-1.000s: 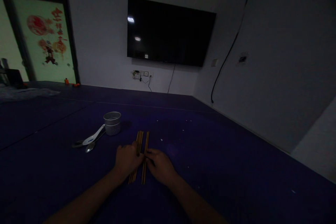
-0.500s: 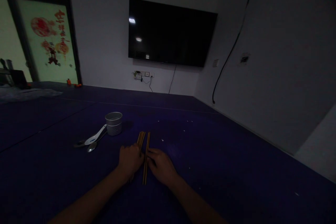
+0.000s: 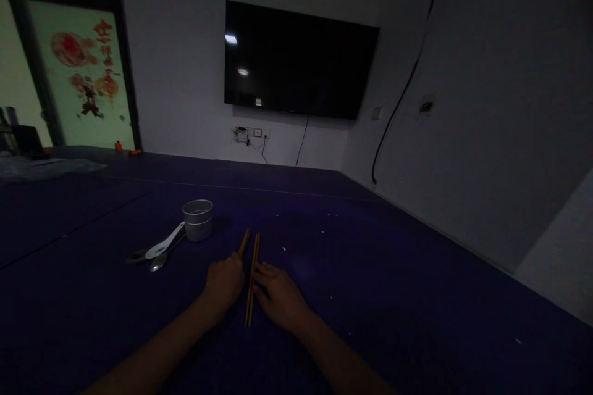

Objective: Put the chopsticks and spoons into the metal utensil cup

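Observation:
A bundle of chopsticks is clasped in my left hand, which is closed around it; the far ends stick out beyond the fist and the rest is hidden. Just to the right, a pair of chopsticks lies side by side on the purple surface. My right hand is beside this pair, fingertips touching its right side, with thumb and fingers apart. Left of the hands stand a metal cup and, leaning by its base, a white spoon with a metal spoon next to it.
Small white specks are scattered on the surface. A dark utensil end shows beside the white spoon. At the far left lies clear plastic sheeting. A television hangs on the wall, and a black cable runs down the right wall.
My left hand has closed around its chopsticks, gathering the spread sticks into a tight bundle, and drawn slightly left. The loose pair has shifted a little left and tilted; my right fingers have loosened.

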`<state>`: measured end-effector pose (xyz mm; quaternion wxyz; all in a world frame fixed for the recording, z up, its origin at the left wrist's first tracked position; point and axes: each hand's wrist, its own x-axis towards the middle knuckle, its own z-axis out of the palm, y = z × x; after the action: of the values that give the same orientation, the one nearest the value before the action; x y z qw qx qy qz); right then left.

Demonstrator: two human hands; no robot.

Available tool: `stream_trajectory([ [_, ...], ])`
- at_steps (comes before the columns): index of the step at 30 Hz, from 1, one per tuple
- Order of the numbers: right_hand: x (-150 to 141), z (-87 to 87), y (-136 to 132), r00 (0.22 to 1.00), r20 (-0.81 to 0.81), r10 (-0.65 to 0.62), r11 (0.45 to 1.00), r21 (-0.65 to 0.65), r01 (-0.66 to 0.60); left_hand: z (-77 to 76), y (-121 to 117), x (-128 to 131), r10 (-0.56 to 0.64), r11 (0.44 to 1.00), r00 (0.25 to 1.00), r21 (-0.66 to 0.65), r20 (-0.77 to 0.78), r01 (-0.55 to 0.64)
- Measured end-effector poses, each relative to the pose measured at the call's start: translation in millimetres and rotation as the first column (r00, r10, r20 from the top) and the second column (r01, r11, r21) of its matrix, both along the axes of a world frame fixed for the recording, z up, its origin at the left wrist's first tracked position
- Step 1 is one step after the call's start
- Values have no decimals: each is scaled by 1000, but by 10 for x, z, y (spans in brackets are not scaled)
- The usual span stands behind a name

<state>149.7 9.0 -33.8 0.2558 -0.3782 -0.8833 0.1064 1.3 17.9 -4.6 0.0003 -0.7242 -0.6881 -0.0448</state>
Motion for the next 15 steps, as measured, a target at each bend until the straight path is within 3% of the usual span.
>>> stream_trajectory([
  [12,-6,-4,-17,997,31,-65,998,-14,65,19,38,-86,87,994,996,-68,35,-84],
  [15,-9,7,-30,998,46,-33,999,-18,34,36,22,-92,95,993,994,-82,53,-90],
])
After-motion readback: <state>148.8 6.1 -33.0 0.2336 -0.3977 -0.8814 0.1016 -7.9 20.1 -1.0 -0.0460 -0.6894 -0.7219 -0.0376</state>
